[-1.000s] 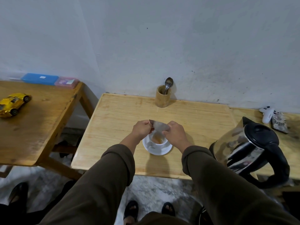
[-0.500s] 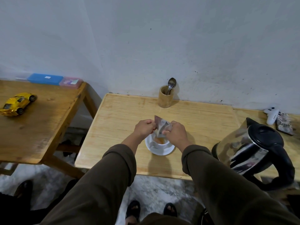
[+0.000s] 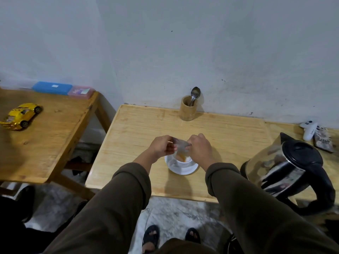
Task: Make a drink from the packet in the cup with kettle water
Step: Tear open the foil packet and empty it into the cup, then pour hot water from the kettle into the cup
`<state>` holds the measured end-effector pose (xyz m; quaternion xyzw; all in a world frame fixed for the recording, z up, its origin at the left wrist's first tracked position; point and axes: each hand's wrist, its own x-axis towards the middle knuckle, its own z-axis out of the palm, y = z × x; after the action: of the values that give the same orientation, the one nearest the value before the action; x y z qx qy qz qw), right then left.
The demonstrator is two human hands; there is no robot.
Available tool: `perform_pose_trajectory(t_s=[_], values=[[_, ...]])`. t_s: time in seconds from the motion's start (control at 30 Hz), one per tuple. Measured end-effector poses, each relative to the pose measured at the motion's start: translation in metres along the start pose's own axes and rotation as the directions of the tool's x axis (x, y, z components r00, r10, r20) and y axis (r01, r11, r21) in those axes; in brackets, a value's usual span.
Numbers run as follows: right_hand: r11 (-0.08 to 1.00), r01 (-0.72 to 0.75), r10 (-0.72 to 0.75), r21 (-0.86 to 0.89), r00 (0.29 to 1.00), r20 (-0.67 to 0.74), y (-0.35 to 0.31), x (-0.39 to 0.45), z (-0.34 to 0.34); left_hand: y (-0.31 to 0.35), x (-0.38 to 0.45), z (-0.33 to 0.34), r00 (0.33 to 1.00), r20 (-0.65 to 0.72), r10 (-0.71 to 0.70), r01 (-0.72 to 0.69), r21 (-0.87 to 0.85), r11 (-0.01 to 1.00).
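A small silvery packet [image 3: 180,146] is pinched between my left hand [image 3: 161,147] and my right hand [image 3: 200,148], tilted mouth-down over a white cup [image 3: 183,160]. Orange-brown powder shows inside the cup. The cup stands on a white saucer [image 3: 183,169] in the middle of the light wooden table [image 3: 139,132]. A steel kettle [image 3: 288,167] with a black lid and handle stands at the right, near the table's front edge. My hands partly hide the cup's rim.
A bamboo holder [image 3: 187,108] with a spoon [image 3: 194,94] stands at the back by the wall. A white controller [image 3: 309,129] and a dark flat object lie at the far right. A second table on the left carries a yellow toy car [image 3: 21,116] and a blue box [image 3: 52,88].
The packet was upright and folded narrow half a second ago; now it is spread between both hands and tipped lower toward the cup. Both hands stay over the cup.
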<state>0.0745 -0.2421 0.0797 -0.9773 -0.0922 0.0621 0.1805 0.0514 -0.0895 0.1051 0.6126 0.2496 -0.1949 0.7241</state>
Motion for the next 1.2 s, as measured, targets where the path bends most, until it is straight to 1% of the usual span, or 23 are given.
perform_pose_trajectory(t_s=[0.03,0.1,0.17,0.23,0.27,0.33,0.4,0.47,0.53,0.57,0.6,0.63,0.7,0.77,0.83,0.9,0.97,1.07,1.2], values=[[1.000,0.013,-0.013,-0.022,1.000,0.010,0.000,-0.001,-0.001,0.000,0.000,-0.002,1.000,0.016,-0.025,0.025,-0.025,0.999],[0.998,0.047,-0.045,-0.038,0.998,0.031,-0.001,-0.003,-0.005,-0.002,0.000,-0.006,0.998,0.051,-0.043,0.044,-0.005,0.999],[0.998,0.064,-0.065,0.018,0.996,0.064,-0.003,-0.006,-0.010,-0.006,0.000,-0.011,0.997,0.076,-0.028,0.024,0.049,0.999],[0.993,0.063,-0.068,0.095,0.996,0.058,-0.009,-0.010,-0.017,-0.012,0.001,-0.018,0.996,0.090,0.023,-0.033,0.116,0.993],[0.989,0.034,-0.039,0.146,0.999,0.030,-0.013,-0.012,-0.020,-0.014,0.002,-0.021,0.995,0.091,0.047,-0.060,0.138,0.989],[0.942,-0.084,0.100,0.324,0.995,-0.031,-0.024,-0.014,-0.025,-0.016,0.000,-0.027,0.993,0.077,0.095,-0.105,0.134,0.985],[0.864,-0.183,0.229,0.470,0.973,-0.041,-0.038,-0.015,-0.026,-0.017,-0.001,-0.035,0.988,0.017,0.150,-0.151,0.115,0.982],[0.786,-0.225,0.277,0.575,0.961,-0.003,-0.053,-0.014,-0.023,-0.019,-0.001,-0.045,0.978,-0.072,0.194,-0.187,0.097,0.978],[0.679,-0.288,0.297,0.675,0.949,0.106,-0.071,-0.016,-0.019,-0.024,0.000,-0.057,0.961,-0.171,0.216,-0.198,0.116,0.973],[0.663,-0.312,0.289,0.681,0.945,0.151,-0.079,-0.016,-0.015,-0.026,-0.001,-0.063,0.950,-0.219,0.225,-0.195,0.151,0.969],[0.683,-0.315,0.268,0.659,0.947,0.175,-0.085,-0.016,-0.008,-0.029,0.000,-0.070,0.935,-0.266,0.235,-0.185,0.198,0.962],[0.739,-0.313,0.247,0.596,0.950,0.193,-0.092,-0.016,-0.001,-0.032,0.000,-0.075,0.920,-0.305,0.247,-0.177,0.242,0.954],[0.827,-0.306,0.235,0.471,0.950,0.205,-0.104,-0.015,0.015,-0.038,0.000,-0.086,0.906,-0.335,0.260,-0.148,0.324,0.935],[0.882,-0.307,0.238,0.358,0.945,0.222,-0.111,-0.012,0.035,-0.047,0.002,-0.096,0.914,-0.317,0.252,-0.102,0.422,0.901],[0.914,-0.309,0.240,0.262,0.934,0.265,-0.118,-0.014,0.050,-0.057,0.005,-0.105,0.934,-0.266,0.237,-0.057,0.544,0.837],[0.937,-0.303,0.243,0.172,0.922,0.302,-0.123,-0.017,0.060,-0.069,0.010,-0.111,0.952,-0.224,0.210,-0.016,0.646,0.763],[0.953,-0.293,0.256,0.071,0.911,0.324,-0.127,-0.020,0.067,-0.082,0.015,-0.113,0.963,-0.192,0.189,-0.001,0.699,0.715],[0.941,-0.337,0.304,0.041,0.889,0.343,-0.127,-0.022,0.078,-0.096,0.018,-0.112,0.968,-0.155,0.196,-0.019,0.738,0.675],[0.951,-0.308,0.289,-0.009,0.881,0.374,-0.125,-0.028,0.080,-0.103,0.021,-0.112,0.961,-0.128,0.246,-0.059,0.773,0.632]])
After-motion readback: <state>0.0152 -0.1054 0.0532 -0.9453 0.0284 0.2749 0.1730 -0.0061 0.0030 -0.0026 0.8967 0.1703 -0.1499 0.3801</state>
